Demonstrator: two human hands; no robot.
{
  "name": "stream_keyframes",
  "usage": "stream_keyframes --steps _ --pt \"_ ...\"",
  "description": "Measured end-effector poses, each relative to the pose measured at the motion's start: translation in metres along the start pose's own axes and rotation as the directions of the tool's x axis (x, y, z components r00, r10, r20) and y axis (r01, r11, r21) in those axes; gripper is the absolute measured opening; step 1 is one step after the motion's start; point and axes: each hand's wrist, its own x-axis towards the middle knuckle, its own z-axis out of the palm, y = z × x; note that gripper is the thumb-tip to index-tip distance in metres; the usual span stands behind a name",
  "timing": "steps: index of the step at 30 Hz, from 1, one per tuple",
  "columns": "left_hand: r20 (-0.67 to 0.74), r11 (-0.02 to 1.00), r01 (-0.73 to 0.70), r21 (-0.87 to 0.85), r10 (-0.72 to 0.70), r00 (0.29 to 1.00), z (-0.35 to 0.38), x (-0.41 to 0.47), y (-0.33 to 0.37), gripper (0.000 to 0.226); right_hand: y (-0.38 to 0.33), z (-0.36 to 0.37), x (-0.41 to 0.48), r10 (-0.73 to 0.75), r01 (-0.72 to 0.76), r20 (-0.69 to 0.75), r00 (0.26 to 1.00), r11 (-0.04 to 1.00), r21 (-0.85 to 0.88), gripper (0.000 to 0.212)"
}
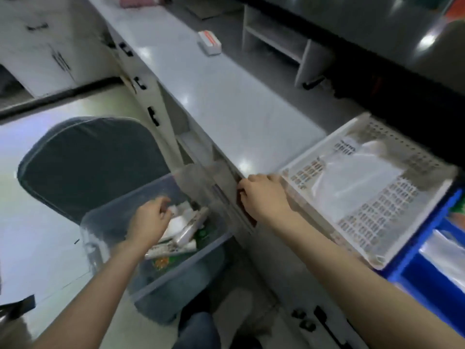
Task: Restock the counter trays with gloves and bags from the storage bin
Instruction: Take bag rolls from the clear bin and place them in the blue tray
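Right arm: bare, reaching in from the lower right across the counter front.
Left arm: bare, coming up from the lower left and into the bin.
Knee: a leg in blue jeans (198, 331) shows at the bottom edge, just below the bin.
Blue tray: a blue tray (432, 283) sits at the right edge of the counter, with clear plastic packs in it; what they are is too blurred to tell.
Storage bin: a clear plastic bin (161, 280) stands on the floor against the cabinet front, open at the top, holding white packets, a long printed packet and some green and orange bits.
Left hand: the left hand (148, 220) is down inside the bin, fingers curled over a white packet (176, 224); the motion blur means I cannot tell whether it has actually closed on it.
Right hand: the right hand (261, 195) rests on the counter's front edge, fingers bent and gripping the near left corner of the white tray.
White tray: a white perforated tray (387, 212) lies on the counter just left of the blue one, nearly bare, with one clear bag (357, 182) lying flat in it.
Chair: a dark padded seat (83, 162) stands on the floor just behind the bin.
Counter: the pale grey counter (214, 96) runs away up the picture.
Small box: a white box with a red label (210, 42) lies far down the counter, well apart from the trays.
Shelf unit: a small white open shelf (276, 39) stands at the back of the counter.
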Motion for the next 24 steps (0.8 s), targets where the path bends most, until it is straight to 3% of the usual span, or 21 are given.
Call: stream_keyframes --steps 4,9,15,19,24 --pt "0.157 0.990 0.140 0.027 -0.143 0.977 0.010 0.005 -0.069 0.029 -0.054 0.039 0.033 -0.079 0.078 0.014 0.997 0.994 0.071 0.012" --pt "0.329 0.983 0.177 0.048 -0.183 0.927 0.035 0.021 -0.127 0.034 -0.100 0.105 0.091 -0.143 0.119 0.245 0.959 0.987 0.109 0.021" --pt "0.472 0.982 0.178 0.071 -0.190 0.861 0.094 0.053 -0.186 0.034 -0.137 0.211 0.144 -0.135 0.102 0.529 0.838 0.991 0.091 0.029" --pt "0.537 0.983 0.105 0.150 -0.170 0.826 0.152 0.068 -0.217 0.044 -0.152 0.286 0.162 -0.144 0.131 0.668 0.730 0.989 0.070 0.049" --pt "0.568 0.974 -0.044 0.221 -0.092 0.818 0.211 0.076 -0.243 0.057 -0.155 0.351 0.174 -0.272 0.359 0.676 0.684 0.933 0.013 0.053"
